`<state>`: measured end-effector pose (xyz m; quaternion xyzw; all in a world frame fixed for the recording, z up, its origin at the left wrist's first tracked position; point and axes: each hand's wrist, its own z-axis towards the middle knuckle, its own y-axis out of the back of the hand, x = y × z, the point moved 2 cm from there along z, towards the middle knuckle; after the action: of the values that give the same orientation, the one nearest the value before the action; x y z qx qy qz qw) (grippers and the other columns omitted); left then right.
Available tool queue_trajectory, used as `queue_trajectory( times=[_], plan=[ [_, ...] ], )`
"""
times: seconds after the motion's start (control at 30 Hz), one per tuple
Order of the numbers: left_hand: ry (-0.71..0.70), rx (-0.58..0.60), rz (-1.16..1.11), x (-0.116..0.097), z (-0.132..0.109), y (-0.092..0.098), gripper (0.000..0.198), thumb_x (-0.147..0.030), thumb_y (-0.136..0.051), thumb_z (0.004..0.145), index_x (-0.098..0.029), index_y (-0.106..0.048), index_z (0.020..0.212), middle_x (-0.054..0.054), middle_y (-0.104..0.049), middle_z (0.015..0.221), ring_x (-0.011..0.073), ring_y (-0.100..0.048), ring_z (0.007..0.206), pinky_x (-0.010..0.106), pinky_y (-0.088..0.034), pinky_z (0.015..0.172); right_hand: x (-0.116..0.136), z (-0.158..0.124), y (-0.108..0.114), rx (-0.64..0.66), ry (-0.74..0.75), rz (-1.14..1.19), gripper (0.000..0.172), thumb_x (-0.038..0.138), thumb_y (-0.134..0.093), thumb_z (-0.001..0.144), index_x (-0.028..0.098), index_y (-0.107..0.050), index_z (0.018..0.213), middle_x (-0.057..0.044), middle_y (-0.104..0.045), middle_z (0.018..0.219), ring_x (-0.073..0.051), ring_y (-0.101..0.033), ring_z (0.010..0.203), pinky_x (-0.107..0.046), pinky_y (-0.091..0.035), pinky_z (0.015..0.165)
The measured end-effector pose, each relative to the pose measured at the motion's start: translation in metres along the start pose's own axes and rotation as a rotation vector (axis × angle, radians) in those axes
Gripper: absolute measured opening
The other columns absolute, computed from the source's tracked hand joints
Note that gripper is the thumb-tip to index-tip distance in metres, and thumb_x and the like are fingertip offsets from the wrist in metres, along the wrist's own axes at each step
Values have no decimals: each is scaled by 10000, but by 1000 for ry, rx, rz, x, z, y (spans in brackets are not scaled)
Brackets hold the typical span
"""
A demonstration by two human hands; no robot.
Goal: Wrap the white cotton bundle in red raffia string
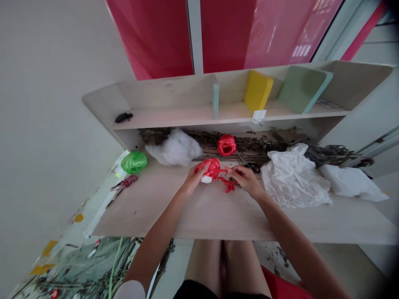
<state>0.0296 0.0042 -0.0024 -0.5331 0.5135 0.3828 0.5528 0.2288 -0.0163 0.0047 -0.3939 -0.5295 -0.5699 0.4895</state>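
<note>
My left hand (pixel 197 177) is closed around a white ball wrapped in red plastic ribbon (pixel 213 168), with a patch of white showing at its lower edge. A short red strand runs from the ball to my right hand (pixel 245 177), which pinches the ribbon's end between thumb and fingers. More crumpled red ribbon (pixel 229 185) hangs just below, between the two hands. Behind them sits a roll of shiny red ribbon (pixel 226 145). Black-handled scissors (pixel 253 167) lie beyond my right hand, partly hidden by it.
White stuffing (pixel 176 148) and a green ribbon roll (pixel 134 162) lie at the left, near a maroon-wrapped tool (pixel 128 181). Crumpled white plastic (pixel 294 178) covers the right of the desk (pixel 199 220). Dried stems (pixel 258 143) line the back under a shelf (pixel 174 116).
</note>
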Motion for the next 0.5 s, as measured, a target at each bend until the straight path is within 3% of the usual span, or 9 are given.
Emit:
queue_trajectory(
  times=[0.17,0.33,0.5],
  plan=[
    [-46,-26,29,1,1,1,500,-539,-685,736,-141,-703,1038,81,-724,982,203,-654,883,306,-484,815,1,-2,-2,56,-7,55,478,637,-639,710,159,-625,699,22,-465,547,-89,-363,486,-235,-275,447],
    [-67,13,61,6,3,2,470,-525,-680,748,-153,-709,1035,54,-722,957,187,-646,891,273,-474,815,-5,-1,0,15,-59,101,452,610,-642,721,159,-647,703,31,-442,536,-82,-325,469,-230,-261,436],
    [-64,28,53,6,2,1,482,-525,-663,765,-157,-696,1075,58,-720,981,188,-649,899,268,-480,804,-6,1,2,6,6,13,457,611,-635,732,158,-641,667,-2,-519,596,-100,-416,523,-233,-325,473]
  ],
)
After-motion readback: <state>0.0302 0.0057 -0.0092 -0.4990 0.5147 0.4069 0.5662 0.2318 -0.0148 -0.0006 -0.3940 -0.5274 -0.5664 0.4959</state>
